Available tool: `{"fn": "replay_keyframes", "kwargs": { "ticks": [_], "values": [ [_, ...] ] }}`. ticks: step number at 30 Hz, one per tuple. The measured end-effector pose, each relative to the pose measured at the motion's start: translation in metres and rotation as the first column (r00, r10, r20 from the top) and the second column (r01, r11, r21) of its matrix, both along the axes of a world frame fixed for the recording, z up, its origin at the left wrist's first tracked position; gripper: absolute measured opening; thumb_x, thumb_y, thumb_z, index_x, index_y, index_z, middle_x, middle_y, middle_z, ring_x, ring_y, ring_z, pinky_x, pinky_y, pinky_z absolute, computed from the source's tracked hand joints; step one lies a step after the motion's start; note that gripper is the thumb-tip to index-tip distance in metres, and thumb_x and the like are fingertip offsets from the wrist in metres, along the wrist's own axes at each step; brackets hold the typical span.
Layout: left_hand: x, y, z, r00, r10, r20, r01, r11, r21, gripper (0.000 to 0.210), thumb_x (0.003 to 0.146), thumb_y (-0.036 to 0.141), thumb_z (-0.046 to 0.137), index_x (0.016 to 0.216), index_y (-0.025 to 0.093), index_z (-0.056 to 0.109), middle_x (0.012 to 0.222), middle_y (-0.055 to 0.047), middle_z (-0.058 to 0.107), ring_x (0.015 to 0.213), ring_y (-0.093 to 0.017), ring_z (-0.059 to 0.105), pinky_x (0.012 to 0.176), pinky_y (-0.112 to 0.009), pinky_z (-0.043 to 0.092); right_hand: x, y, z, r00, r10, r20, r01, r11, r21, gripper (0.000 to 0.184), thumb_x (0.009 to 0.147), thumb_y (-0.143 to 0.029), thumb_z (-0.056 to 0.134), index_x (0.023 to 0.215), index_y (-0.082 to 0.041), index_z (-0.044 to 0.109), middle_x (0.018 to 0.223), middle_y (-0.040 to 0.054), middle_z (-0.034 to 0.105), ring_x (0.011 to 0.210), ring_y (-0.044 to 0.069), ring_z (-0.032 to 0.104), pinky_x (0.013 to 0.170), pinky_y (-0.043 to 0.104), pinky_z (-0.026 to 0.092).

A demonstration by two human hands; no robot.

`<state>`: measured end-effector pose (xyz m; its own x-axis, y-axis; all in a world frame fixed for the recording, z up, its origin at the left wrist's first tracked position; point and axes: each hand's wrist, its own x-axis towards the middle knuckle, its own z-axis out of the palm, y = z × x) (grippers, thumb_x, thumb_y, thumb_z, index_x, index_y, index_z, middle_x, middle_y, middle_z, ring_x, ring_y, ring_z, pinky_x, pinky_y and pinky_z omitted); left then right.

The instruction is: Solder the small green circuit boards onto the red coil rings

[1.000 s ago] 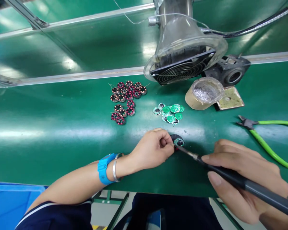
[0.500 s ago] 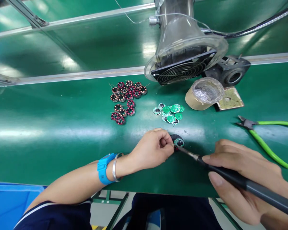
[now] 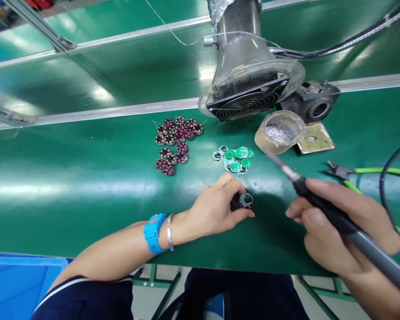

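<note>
My left hand curls its thumb and fingers round the sides of a small round circuit board, which sits on a coil with pink-red windings. A black round piece beside it is partly hidden by the fingers. My right hand grips a soldering iron by its dark handle. The iron's tip is raised, pointing up and left near the rim of a solder-flecked cup. A pile of green and white round circuit boards lies just beyond my left hand. Several wound coils are grouped to its left.
A fume extractor with a fan grille hangs over the back of the green bench. Right of the cup are a soldering iron stand and a square sponge tray. Green-handled cutters and a black cable lie at the right.
The soldering iron has lifted off the board and swung up towards the cup. My left hand has changed from a pinch at the board's edge to a wider hold round its sides.
</note>
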<state>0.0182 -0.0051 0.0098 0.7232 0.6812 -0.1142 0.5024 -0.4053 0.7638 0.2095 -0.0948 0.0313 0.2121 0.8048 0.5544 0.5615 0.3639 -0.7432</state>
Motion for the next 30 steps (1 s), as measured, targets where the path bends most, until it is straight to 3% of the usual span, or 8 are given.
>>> {"fn": "replay_keyframes", "kwargs": {
  "ticks": [2, 5, 7, 10, 13, 16, 23, 30],
  "values": [
    [0.001, 0.009, -0.003, 0.994, -0.089, 0.066, 0.089, 0.996, -0.011, 0.033, 0.077, 0.035, 0.078, 0.097, 0.017, 0.059, 0.090, -0.001, 0.053, 0.077, -0.015, 0.054, 0.063, -0.026, 0.044, -0.003, 0.005, -0.011, 1.000, 0.000, -0.018, 0.000, 1.000, 0.006, 0.043, 0.085, -0.008, 0.060, 0.123, -0.028, 0.062, 0.073, -0.0044, 0.067, 0.054, 0.009, 0.062, 0.048, 0.023, 0.052],
    [-0.002, 0.023, -0.006, 0.952, -0.267, 0.152, 0.275, 0.961, -0.034, 0.030, 0.079, 0.027, 0.077, 0.103, 0.017, 0.062, 0.087, -0.002, 0.056, 0.081, -0.016, 0.055, 0.072, -0.027, 0.048, -0.008, 0.011, -0.020, 0.993, 0.003, 0.115, 0.002, 0.999, -0.045, 0.030, 0.083, -0.010, 0.066, 0.109, -0.026, 0.065, 0.081, -0.0029, 0.070, 0.063, 0.010, 0.066, 0.059, 0.023, 0.056],
    [-0.007, 0.028, -0.007, 0.942, -0.282, 0.183, 0.298, 0.952, -0.069, 0.035, 0.079, 0.025, 0.077, 0.109, 0.018, 0.061, 0.093, -0.002, 0.057, 0.075, -0.013, 0.056, 0.070, -0.027, 0.049, -0.010, 0.013, -0.022, 0.979, 0.042, 0.201, -0.031, 0.998, -0.057, 0.027, 0.081, -0.013, 0.069, 0.105, -0.024, 0.062, 0.085, -0.0013, 0.070, 0.066, 0.011, 0.066, 0.063, 0.024, 0.057],
    [-0.016, 0.024, -0.005, 0.963, -0.159, 0.217, 0.187, 0.976, -0.113, 0.034, 0.081, 0.027, 0.074, 0.110, 0.018, 0.059, 0.101, -0.003, 0.055, 0.062, -0.007, 0.052, 0.059, -0.023, 0.048, -0.012, 0.015, -0.025, 0.969, 0.146, 0.202, -0.133, 0.988, -0.078, 0.032, 0.080, -0.011, 0.068, 0.108, -0.022, 0.059, 0.086, -0.0006, 0.069, 0.067, 0.011, 0.064, 0.064, 0.026, 0.056],
    [-0.020, 0.014, 0.001, 0.969, -0.128, 0.212, 0.146, 0.987, -0.071, 0.010, 0.086, 0.025, 0.068, 0.091, 0.017, 0.064, 0.087, -0.001, 0.057, 0.068, -0.009, 0.054, 0.061, -0.021, 0.046, -0.014, 0.017, -0.029, 0.960, 0.211, 0.183, -0.195, 0.975, -0.103, 0.035, 0.080, -0.008, 0.066, 0.111, -0.022, 0.057, 0.086, -0.0006, 0.068, 0.069, 0.012, 0.062, 0.065, 0.027, 0.055],
    [-0.017, 0.005, 0.005, 0.980, -0.070, 0.185, 0.097, 0.986, -0.139, 0.007, 0.086, 0.024, 0.066, 0.085, 0.017, 0.068, 0.083, -0.001, 0.058, 0.067, -0.009, 0.054, 0.060, -0.020, 0.045, -0.013, 0.019, -0.031, 0.946, 0.262, 0.191, -0.237, 0.961, -0.144, 0.036, 0.082, -0.007, 0.063, 0.113, -0.022, 0.056, 0.085, -0.0011, 0.066, 0.072, 0.012, 0.062, 0.067, 0.028, 0.055],
    [-0.005, -0.004, 0.005, 0.977, 0.189, 0.100, -0.134, 0.904, -0.405, 0.011, 0.078, 0.024, 0.069, 0.073, 0.015, 0.064, 0.074, 0.004, 0.056, 0.053, -0.003, 0.045, 0.050, -0.017, 0.038, -0.009, 0.019, -0.031, 0.925, 0.324, 0.196, -0.319, 0.946, -0.059, 0.040, 0.080, -0.001, 0.062, 0.113, -0.021, 0.056, 0.093, 0.0032, 0.070, 0.077, 0.015, 0.064, 0.068, 0.032, 0.055],
    [-0.008, -0.001, 0.006, 0.975, 0.214, 0.059, -0.159, 0.859, -0.486, 0.013, 0.076, 0.027, 0.067, 0.075, 0.015, 0.064, 0.074, 0.003, 0.058, 0.057, -0.005, 0.048, 0.051, -0.018, 0.038, -0.009, 0.021, -0.030, 0.874, 0.393, 0.286, -0.403, 0.915, -0.025, 0.041, 0.079, 0.004, 0.058, 0.115, -0.016, 0.056, 0.081, 0.0031, 0.068, 0.064, 0.012, 0.054, 0.062, 0.031, 0.049]
  ]
}}
